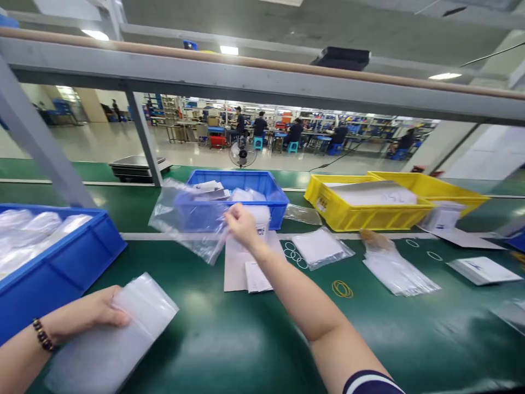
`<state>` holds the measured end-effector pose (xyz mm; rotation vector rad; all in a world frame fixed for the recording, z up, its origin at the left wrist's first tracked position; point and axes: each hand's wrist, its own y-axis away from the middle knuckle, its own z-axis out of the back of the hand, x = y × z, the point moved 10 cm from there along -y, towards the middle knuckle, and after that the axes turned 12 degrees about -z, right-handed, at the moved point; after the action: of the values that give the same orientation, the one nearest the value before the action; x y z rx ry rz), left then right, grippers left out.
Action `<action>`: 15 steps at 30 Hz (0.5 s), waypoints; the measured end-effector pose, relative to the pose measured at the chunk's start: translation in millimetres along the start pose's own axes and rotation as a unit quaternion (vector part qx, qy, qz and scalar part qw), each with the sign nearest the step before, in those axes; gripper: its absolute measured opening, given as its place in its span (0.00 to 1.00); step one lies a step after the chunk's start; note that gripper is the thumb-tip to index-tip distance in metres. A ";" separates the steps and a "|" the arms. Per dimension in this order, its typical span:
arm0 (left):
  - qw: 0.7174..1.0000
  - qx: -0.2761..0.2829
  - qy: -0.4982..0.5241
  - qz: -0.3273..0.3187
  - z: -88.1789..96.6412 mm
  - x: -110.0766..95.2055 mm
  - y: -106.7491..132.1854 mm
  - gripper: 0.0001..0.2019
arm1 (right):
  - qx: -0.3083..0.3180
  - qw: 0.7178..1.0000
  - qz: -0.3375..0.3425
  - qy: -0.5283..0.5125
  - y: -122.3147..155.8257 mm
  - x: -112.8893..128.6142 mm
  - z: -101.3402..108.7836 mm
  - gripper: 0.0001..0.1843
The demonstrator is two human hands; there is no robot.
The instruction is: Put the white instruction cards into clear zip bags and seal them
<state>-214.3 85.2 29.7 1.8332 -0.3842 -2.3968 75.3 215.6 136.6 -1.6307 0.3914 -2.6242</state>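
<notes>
My left hand is closed around a thick stack of frosted plastic bags at the lower left, its thumb on top. Out over the middle of the bench, my right hand pinches one edge of a clear plastic bag. That bag hangs to the left of the fingers, in front of a blue bin with white papers and packets inside. Below the right hand lie a pale sheet of card and a small white leaflet, partly hidden by the forearm.
A blue bin of wrapped packets stands at left. Yellow bins sit at back right. Bagged white sheets, yellow rubber bands, a bundle of bags and a booklet stack lie at right. A metal rail crosses above.
</notes>
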 end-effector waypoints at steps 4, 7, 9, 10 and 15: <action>0.981 0.166 -0.084 0.051 -35.8 8.3 -65.7 0.15 | -0.192 0.976 -0.052 -0.087 -43.4 -47.7 145.3 0.06; 0.964 0.235 -0.111 0.062 -58.1 16.6 -98.8 0.14 | -0.295 0.941 -0.110 -0.123 -60.3 -96.3 224.2 0.06; 0.956 0.256 -0.127 0.066 -65.4 22.1 -112.4 0.13 | -0.332 0.921 -0.157 -0.129 -67.4 -131.6 256.0 0.06; 0.954 0.260 -0.136 0.068 -66.7 24.4 -116.9 0.13 | -0.341 0.913 -0.182 -0.129 -70.6 -149.6 265.6 0.07; 0.948 0.261 -0.161 0.081 -72.9 30.8 -121.6 0.12 | -0.333 0.887 -0.298 -0.113 -80.6 -234.8 268.7 0.14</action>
<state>-143.7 185.0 -48.3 1.4667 -1.2518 -2.6467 428.1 276.8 61.4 -2.6004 1.0117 -2.8145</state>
